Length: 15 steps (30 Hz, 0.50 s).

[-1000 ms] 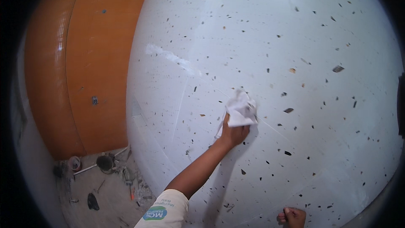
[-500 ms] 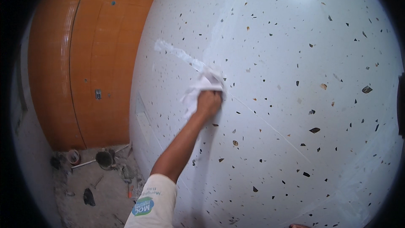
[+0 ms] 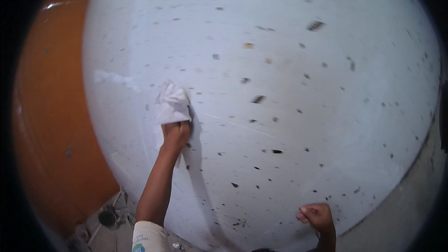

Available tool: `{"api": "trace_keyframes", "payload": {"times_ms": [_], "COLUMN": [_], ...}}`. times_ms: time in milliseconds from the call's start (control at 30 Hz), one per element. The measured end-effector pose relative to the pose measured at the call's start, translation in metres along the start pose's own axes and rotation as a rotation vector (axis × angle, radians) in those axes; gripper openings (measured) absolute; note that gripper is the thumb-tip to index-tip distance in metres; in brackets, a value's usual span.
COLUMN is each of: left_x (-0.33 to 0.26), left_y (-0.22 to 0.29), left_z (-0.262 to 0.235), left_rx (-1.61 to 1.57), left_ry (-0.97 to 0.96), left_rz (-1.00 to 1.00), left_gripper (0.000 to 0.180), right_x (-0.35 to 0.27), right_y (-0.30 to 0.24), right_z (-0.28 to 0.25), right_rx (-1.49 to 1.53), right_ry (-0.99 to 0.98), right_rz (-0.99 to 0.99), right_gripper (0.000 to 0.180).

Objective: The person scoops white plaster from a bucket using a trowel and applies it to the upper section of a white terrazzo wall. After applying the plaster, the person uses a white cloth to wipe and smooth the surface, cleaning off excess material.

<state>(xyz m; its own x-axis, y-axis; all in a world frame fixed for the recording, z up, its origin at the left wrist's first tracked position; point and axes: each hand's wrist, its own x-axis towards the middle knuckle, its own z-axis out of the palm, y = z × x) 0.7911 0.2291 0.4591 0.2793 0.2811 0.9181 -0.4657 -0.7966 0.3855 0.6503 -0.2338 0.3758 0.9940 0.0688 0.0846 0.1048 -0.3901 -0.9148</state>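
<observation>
Left hand point(image 3: 176, 134) has a white cloth point(image 3: 173, 106), bunched, fingers mostly hidden behind or under it; grip looks closed but finger placement can't be told. Cloth seems to lie against the speckled wall point(image 3: 289, 168), in its left half, well in from the left edge where the orange wall point(image 3: 51, 107) starts. Chalky patch point(image 3: 115, 79) up and left of the cloth, nearer that left edge; thin white line point(image 3: 238, 124) slants off to the cloth's right.

Right hand point(image 3: 318, 216) curled into a loose fist, narrow, near the wall's lower right edge, well apart from the cloth. Nothing seen in it; can't tell if it touches the wall.

Handling, my judgement: cloth should be light, limp, soft, not fragile, and it creases and folds freely. Loose part hangs below by the wrist, so it could trail or slip out. Best hold: gather the middle, spread fingers flat behind it, tuck the loose edge in. Wall face looks smooth and hard, so cloth should slide easily.

Floor past the wall's lower left edge: dark bucket point(image 3: 108, 218), partly blurred clutter.
</observation>
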Motion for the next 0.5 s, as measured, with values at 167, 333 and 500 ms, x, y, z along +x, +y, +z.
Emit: {"api": "trace_keyframes", "payload": {"times_ms": [167,333,500], "left_x": [-0.039,-0.059,-0.089], "left_y": [0.076,0.146,0.217], "left_z": [0.023,0.044,0.045], "left_rx": [-0.172,-0.215,-0.218], "left_ry": [-0.120,-0.216,-0.328], "left_rz": [0.232,0.355,0.567], "left_gripper": [0.035,0.033,0.036], "right_x": [-0.005,-0.006,0.000], "right_y": [0.005,0.006,0.015], "right_z": [-0.006,-0.010,-0.013], "right_rx": [0.079,0.112,0.052], "right_ry": [-0.022,-0.075,-0.104], "right_rz": [0.026,-0.046,-0.037], "right_gripper": [0.027,0.026,0.034]}}
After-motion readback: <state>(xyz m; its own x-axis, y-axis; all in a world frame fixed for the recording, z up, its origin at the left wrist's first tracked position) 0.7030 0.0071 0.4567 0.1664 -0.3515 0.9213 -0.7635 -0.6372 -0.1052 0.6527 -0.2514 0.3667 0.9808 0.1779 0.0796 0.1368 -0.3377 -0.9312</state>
